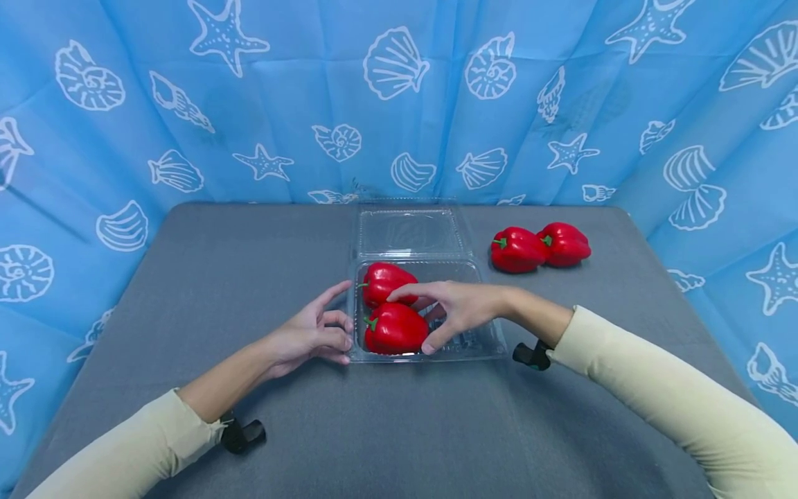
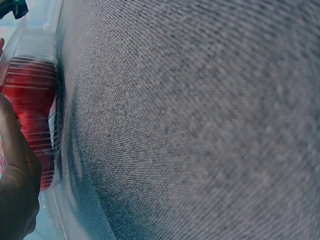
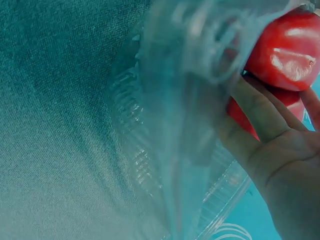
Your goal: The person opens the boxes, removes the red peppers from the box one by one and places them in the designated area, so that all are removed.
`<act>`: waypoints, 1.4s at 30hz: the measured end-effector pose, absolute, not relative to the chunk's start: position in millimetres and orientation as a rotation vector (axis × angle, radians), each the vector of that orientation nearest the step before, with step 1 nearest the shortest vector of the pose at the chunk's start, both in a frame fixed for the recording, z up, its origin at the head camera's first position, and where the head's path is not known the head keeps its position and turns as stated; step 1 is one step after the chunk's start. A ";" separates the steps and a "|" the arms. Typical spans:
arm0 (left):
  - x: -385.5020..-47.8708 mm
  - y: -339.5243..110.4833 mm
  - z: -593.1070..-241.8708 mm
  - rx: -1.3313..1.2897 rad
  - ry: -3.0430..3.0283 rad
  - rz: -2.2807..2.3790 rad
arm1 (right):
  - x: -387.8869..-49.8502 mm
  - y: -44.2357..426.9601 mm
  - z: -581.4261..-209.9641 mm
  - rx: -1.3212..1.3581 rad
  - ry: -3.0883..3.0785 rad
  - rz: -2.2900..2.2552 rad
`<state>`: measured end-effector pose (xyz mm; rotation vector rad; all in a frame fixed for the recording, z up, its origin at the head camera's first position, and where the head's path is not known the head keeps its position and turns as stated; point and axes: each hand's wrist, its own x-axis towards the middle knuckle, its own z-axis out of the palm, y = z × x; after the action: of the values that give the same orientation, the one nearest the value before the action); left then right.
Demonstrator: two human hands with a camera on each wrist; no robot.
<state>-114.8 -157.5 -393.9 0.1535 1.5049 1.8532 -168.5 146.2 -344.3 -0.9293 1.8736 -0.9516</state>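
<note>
Two hands [image 1: 460, 305] [image 1: 305, 338] at one container [image 1: 475, 343]; four peppers [image 1: 396, 330] (two inside).

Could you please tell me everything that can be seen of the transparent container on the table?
The clamshell container looks like thin clear plastic, with ridged walls and a shiny rim. It lies open on the gray table, base in front, lid folded back toward the blue curtain. Two red bell peppers sit in the base's left part, one behind the other. The left hand is at its left rim, apparently touching it; the right hand reaches in over the nearer pepper.
</note>
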 end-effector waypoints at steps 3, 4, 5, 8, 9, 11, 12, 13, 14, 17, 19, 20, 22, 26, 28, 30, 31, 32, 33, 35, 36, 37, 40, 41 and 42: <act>-114.6 -157.0 -393.0 0.156 1.505 1.852 | -167.9 143.0 -343.3 -0.928 1.876 -0.950; -114.3 -157.0 -392.6 0.158 1.504 1.853 | -167.9 141.9 -342.9 -0.930 1.879 -0.948; -114.1 -157.0 -392.4 0.159 1.503 1.854 | -167.9 140.9 -342.4 -0.932 1.879 -0.947; -113.5 -157.0 -391.3 0.163 1.498 1.857 | -167.9 139.1 -341.4 -0.942 1.888 -0.926; -113.5 -157.1 -391.2 0.163 1.497 1.858 | -167.9 138.8 -341.3 -0.944 1.891 -0.920; -113.5 -157.2 -391.1 0.163 1.495 1.858 | -168.0 138.6 -341.0 -0.943 1.896 -0.905; -113.4 -157.2 -391.0 0.163 1.493 1.858 | -168.1 138.6 -341.1 -0.943 1.899 -0.897; -113.3 -157.1 -390.9 0.164 1.492 1.858 | -168.1 138.8 -341.1 -0.941 1.902 -0.890; -113.4 -157.1 -391.3 0.166 1.491 1.858 | -168.1 139.0 -341.0 -0.942 1.907 -0.885; -113.2 -156.9 -391.4 0.166 1.487 1.858 | -167.7 139.5 -340.7 -0.947 1.923 -0.863; -113.1 -156.8 -391.4 0.163 1.487 1.858 | -167.2 139.6 -340.3 -0.954 1.940 -0.847; -113.0 -156.7 -391.2 0.161 1.487 1.858 | -166.9 139.6 -340.1 -0.958 1.948 -0.843; -112.7 -156.6 -390.6 0.155 1.491 1.858 | -166.1 139.3 -340.2 -0.959 1.959 -0.840; -112.6 -156.7 -390.8 0.156 1.494 1.859 | -164.0 137.8 -340.6 -0.941 1.977 -0.853; -112.9 -156.8 -391.3 0.159 1.496 1.858 | -162.9 136.9 -341.0 -0.935 1.992 -0.855; -113.0 -156.9 -391.7 0.162 1.499 1.856 | -162.0 136.2 -341.5 -0.935 2.007 -0.857; -113.0 -157.0 -392.0 0.162 1.500 1.855 | -161.8 135.9 -341.9 -0.940 2.015 -0.854; -113.0 -157.1 -392.3 0.162 1.499 1.854 | -161.5 135.7 -342.2 -0.947 2.021 -0.852; -113.1 -157.3 -392.7 0.163 1.500 1.854 | -161.4 135.5 -342.6 -0.954 2.026 -0.849; -113.1 -157.5 -393.4 0.166 1.499 1.854 | -161.3 135.2 -342.8 -0.967 2.033 -0.843; -113.1 -157.6 -393.6 0.168 1.497 1.855 | -161.3 135.2 -342.8 -0.972 2.036 -0.839; -113.1 -157.7 -393.7 0.170 1.495 1.856 | -161.1 135.1 -342.7 -0.976 2.039 -0.835; -112.9 -157.5 -393.5 0.178 1.491 1.860 | -160.5 135.4 -342.2 -0.981 2.047 -0.832; -112.8 -157.4 -393.3 0.179 1.491 1.861 | -160.4 135.6 -342.0 -0.983 2.049 -0.833; -112.6 -157.2 -393.0 0.180 1.489 1.863 | -160.4 135.8 -341.7 -0.983 2.052 -0.836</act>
<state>-112.6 -157.2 -393.0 0.1804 1.4891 1.8628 -160.4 135.8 -341.7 -0.9828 2.0521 -0.8363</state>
